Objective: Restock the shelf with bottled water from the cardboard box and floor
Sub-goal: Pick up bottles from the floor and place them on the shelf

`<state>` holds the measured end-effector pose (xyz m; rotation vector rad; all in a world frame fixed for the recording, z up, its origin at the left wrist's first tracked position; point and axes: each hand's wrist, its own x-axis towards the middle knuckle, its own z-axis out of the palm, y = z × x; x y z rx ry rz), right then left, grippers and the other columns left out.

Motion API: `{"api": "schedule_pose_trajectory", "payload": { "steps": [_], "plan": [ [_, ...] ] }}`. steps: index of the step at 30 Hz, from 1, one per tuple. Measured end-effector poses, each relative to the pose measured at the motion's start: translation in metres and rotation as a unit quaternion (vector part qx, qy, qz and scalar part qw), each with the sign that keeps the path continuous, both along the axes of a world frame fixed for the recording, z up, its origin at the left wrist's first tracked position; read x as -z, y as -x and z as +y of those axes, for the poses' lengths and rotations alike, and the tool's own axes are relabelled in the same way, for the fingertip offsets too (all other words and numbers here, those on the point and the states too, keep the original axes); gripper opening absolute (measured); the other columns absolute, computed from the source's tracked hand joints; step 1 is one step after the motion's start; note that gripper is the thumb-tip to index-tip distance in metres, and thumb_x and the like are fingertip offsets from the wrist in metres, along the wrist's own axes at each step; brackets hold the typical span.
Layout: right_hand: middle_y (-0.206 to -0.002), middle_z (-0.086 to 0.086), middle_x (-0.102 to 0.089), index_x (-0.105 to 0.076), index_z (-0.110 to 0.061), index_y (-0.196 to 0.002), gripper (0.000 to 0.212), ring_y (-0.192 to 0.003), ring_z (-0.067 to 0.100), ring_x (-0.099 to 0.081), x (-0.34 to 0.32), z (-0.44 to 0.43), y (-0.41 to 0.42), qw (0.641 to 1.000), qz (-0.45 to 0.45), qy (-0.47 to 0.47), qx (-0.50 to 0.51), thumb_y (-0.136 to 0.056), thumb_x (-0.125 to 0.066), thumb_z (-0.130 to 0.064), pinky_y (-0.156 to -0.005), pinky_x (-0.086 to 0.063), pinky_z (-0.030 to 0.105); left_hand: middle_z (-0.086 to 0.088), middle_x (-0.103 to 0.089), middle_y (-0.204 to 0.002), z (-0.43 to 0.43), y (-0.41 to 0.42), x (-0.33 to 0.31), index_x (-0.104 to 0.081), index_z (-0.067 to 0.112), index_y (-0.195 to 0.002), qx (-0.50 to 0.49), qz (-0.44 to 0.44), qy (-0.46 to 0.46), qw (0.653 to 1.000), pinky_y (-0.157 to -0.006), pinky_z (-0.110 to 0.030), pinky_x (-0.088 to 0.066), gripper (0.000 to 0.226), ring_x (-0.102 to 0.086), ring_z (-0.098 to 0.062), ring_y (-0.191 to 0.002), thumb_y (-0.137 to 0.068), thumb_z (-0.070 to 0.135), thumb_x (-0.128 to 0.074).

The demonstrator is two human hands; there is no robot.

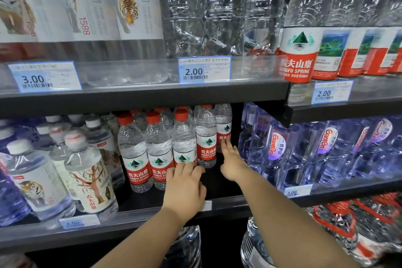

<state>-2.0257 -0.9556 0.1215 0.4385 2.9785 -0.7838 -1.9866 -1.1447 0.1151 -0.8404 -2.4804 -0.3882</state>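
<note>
Across mid-frame on the dark shelf: upright red-capped water bottles at centre, tiger-label bottles lower left, blue Ganten bottles right.

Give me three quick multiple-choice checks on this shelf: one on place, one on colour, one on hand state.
1. The red-label bottles by the hands stand:
A. on the top shelf
B. on the middle shelf, between white-capped bottles and blue bottles
C. on the floor
2. Their caps are:
A. white
B. red
C. blue
3. The right hand:
A. has straight fingers touching a bottle
B. grips a cap
C. holds a price tag

Answers:
1 B, since their neighbours show on either side.
2 B, since red caps top the front row.
3 A, since its fingertips meet the rear bottle at the label.
</note>
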Motion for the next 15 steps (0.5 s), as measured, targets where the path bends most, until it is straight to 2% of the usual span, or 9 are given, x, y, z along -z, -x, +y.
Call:
{"api": "schedule_pose_trajectory", "payload": {
  "steps": [4, 6, 9, 15],
  "plan": [
    [-0.163, -0.004, 0.001, -0.006, -0.023, -0.155, 0.084, -0.150, 0.024, -0.001, -0.018, -0.005, -0.026, 0.999, 0.027, -0.038, -0.026, -0.087, -0.053, -0.002, -0.120, -0.020, 0.045, 0.003, -0.062, -0.096, 0.000, -0.008, -0.007, -0.066, 0.024, -0.102, -0.022, -0.033, 0.019, 0.999, -0.081, -0.042, -0.048, 0.035, -0.058, -0.024, -0.091, -0.067, 0.026, -0.065],
    [-0.161, 0.001, -0.017, -0.022, -0.021, -0.152, 0.074, -0.148, 0.025, -0.017, -0.033, -0.009, -0.051, 0.995, 0.061, -0.071, -0.044, -0.087, -0.054, -0.008, -0.116, -0.030, 0.043, 0.002, -0.062, -0.105, 0.000, -0.018, -0.020, -0.064, 0.024, -0.110, -0.028, -0.050, 0.044, 0.997, -0.090, -0.044, -0.042, 0.037, -0.055, -0.025, -0.101, -0.073, 0.028, -0.061],
    [-0.143, 0.003, -0.044, -0.043, -0.019, -0.141, 0.056, -0.130, 0.026, -0.040, -0.058, -0.015, -0.101, 0.983, 0.122, -0.120, -0.072, -0.086, -0.053, -0.011, -0.103, -0.042, 0.041, 0.002, -0.054, -0.122, 0.002, -0.039, -0.047, -0.052, 0.025, -0.125, -0.034, -0.071, 0.067, 0.995, -0.105, -0.043, -0.028, 0.041, -0.043, -0.024, -0.118, -0.085, 0.032, -0.049],
    [-0.118, 0.006, -0.060, -0.059, -0.016, -0.123, 0.041, -0.112, 0.030, -0.051, -0.082, -0.013, -0.223, 0.960, 0.172, -0.198, -0.095, -0.082, -0.062, -0.022, -0.093, -0.046, 0.041, -0.001, -0.052, -0.122, 0.021, -0.108, -0.091, -0.050, 0.025, -0.126, -0.019, -0.053, 0.074, 0.996, -0.100, -0.045, -0.028, 0.041, -0.041, -0.027, -0.118, -0.086, 0.034, -0.049]
  ]
}}
